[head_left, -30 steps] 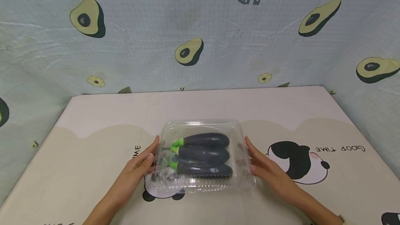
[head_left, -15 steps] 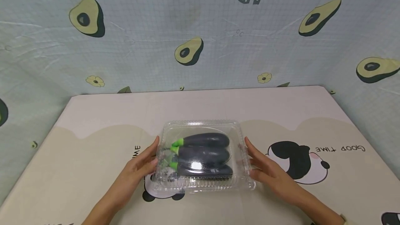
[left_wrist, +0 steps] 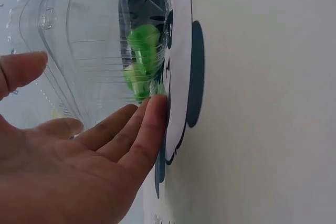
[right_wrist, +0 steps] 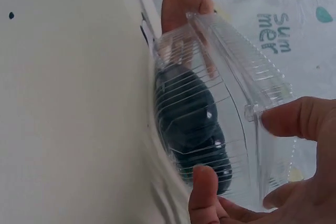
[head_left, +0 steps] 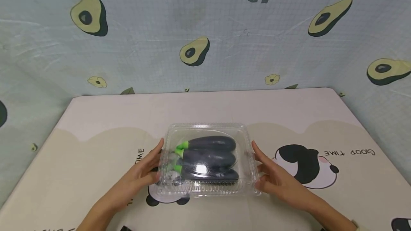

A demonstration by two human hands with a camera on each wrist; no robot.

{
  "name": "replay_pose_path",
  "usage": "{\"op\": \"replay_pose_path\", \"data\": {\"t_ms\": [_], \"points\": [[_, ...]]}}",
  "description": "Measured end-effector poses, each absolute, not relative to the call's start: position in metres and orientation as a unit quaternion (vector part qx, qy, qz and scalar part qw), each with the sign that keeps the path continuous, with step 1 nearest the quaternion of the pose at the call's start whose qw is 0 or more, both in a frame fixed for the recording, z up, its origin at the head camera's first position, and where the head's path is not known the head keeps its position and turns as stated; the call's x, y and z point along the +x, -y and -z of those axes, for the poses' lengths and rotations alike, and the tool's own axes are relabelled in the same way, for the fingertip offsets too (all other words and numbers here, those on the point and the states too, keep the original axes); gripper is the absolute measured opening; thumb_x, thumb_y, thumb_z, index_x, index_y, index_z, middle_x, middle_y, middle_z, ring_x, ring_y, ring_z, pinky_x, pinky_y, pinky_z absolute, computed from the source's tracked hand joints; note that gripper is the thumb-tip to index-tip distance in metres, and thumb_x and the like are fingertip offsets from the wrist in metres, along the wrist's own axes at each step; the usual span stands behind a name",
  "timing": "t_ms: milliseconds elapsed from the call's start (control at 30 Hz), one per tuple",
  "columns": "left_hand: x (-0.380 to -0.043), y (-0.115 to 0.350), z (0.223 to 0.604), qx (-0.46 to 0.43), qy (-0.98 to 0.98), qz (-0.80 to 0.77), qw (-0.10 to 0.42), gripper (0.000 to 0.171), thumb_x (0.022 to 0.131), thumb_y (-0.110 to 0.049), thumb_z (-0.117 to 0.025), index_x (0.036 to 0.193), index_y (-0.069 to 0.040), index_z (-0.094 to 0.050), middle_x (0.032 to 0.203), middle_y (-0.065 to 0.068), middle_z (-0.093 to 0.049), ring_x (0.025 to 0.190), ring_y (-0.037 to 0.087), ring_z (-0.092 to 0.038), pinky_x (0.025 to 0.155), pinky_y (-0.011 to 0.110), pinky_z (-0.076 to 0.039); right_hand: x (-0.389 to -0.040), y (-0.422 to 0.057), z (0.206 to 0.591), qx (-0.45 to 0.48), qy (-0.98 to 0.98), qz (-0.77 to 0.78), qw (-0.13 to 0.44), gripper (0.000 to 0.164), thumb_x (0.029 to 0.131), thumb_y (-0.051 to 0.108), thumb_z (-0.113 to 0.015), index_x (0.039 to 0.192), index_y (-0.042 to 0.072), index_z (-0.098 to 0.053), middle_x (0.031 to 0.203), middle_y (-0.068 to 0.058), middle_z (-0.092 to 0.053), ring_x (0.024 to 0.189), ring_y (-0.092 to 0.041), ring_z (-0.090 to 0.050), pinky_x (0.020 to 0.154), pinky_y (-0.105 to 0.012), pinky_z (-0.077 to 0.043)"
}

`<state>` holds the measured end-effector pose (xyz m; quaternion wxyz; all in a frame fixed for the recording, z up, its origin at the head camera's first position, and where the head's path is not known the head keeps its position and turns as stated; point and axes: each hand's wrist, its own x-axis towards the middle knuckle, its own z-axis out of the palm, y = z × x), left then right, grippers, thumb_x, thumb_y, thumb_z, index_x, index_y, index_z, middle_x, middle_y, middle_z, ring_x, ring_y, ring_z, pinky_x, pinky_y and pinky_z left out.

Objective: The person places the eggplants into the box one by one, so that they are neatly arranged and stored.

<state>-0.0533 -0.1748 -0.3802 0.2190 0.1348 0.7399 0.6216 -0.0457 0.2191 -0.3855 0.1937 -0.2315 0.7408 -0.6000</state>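
A clear plastic clamshell box [head_left: 205,188] sits at the middle of the table with its lid down. Inside lie several dark purple eggplants [head_left: 210,158] with bright green stems to the left. My left hand [head_left: 138,174] is at the box's left end, fingers extended along its side. In the left wrist view its thumb [left_wrist: 26,69] stands off the ribbed wall. At the opposite end, my right hand [head_left: 273,174] has its fingers spread against the side. The right wrist view has that thumb [right_wrist: 283,119] at the rim by a corner, with another finger low beside the base.
The tabletop [head_left: 205,106] wears a pale cloth printed with a panda [head_left: 306,167] and words to the right of the box. Behind and at both sides hangs a light curtain [head_left: 144,45] with avocado prints.
Both thumbs have shifted down toward the near corners of the box, the left one away from its upper edge. A bright glare appeared on the lid. The box has hardly moved.
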Motion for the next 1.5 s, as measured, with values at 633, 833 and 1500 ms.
{"op": "replay_pose_path", "data": {"t_ms": [633,833,1500], "points": [[-0.042,0.179,0.378,0.137,-0.732,-0.613,0.263,0.077,0.092,-0.005,-0.056,0.153,-0.003,-0.008,0.105,0.021,-0.054,0.087,0.027,-0.058,0.072,0.028,-0.051,-0.040,-0.219,0.382,-0.210,-0.696,0.652,0.216,0.083,0.092,-0.005,-0.053,0.155,0.022,-0.006,0.118,-0.026,-0.030,0.071,-0.017,-0.060,0.056,-0.028,-0.049],[-0.026,0.178,0.387,0.180,-0.683,-0.656,0.265,0.060,0.100,-0.003,-0.043,0.149,0.007,-0.009,0.072,0.018,-0.060,0.054,0.026,-0.055,0.060,0.032,-0.050,-0.038,-0.220,0.383,-0.212,-0.693,0.654,0.216,0.081,0.094,-0.004,-0.051,0.155,0.021,-0.005,0.111,-0.024,-0.031,0.068,-0.018,-0.060,0.057,-0.030,-0.051],[-0.016,0.163,0.395,0.105,-0.570,-0.766,0.280,0.069,0.096,0.002,-0.038,0.146,0.009,0.009,0.071,0.004,-0.063,0.052,0.015,-0.047,0.053,0.024,-0.048,-0.034,-0.219,0.388,-0.220,-0.688,0.658,0.212,0.080,0.095,-0.004,-0.048,0.155,0.023,-0.003,0.065,-0.018,-0.053,0.057,-0.023,-0.056,0.058,-0.033,-0.052]]}}
